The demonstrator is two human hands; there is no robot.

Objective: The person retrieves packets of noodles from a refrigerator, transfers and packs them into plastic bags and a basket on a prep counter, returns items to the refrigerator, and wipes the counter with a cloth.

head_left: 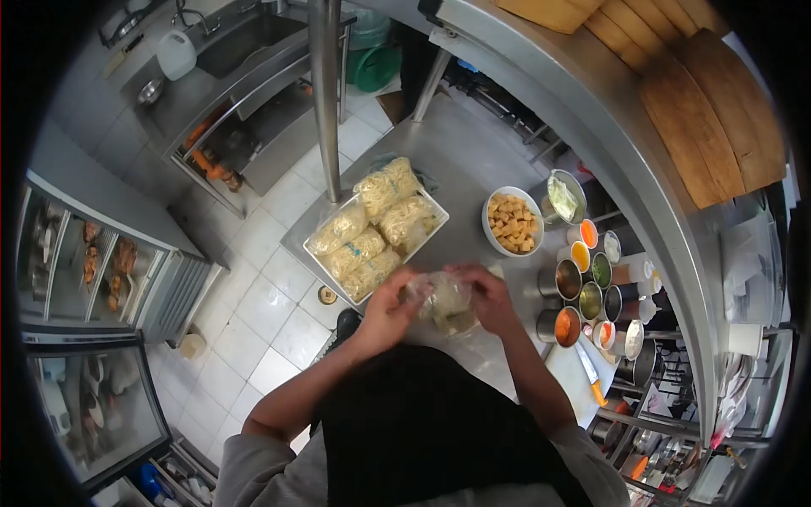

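Observation:
A clear plastic bag [446, 302] with pale contents is held between both hands, low over the steel table [460, 139]. My left hand [389, 311] is closed on the bag's left side, and my right hand [486, 296] grips its right side near the top. Just beyond my left hand sits a white tray [443, 213] with several clear bags of pale yellow, noodle-like food [353, 253]. A white bowl of light brown cubes [513, 221] stands beyond my right hand.
Several metal containers [590, 302] of sauces and chopped food stand at the right. Near them a knife with an orange handle [598, 393] lies on a white board [570, 380]. A metal post [324, 101] rises beside the tray. Overhead runs a steel shelf [608, 127].

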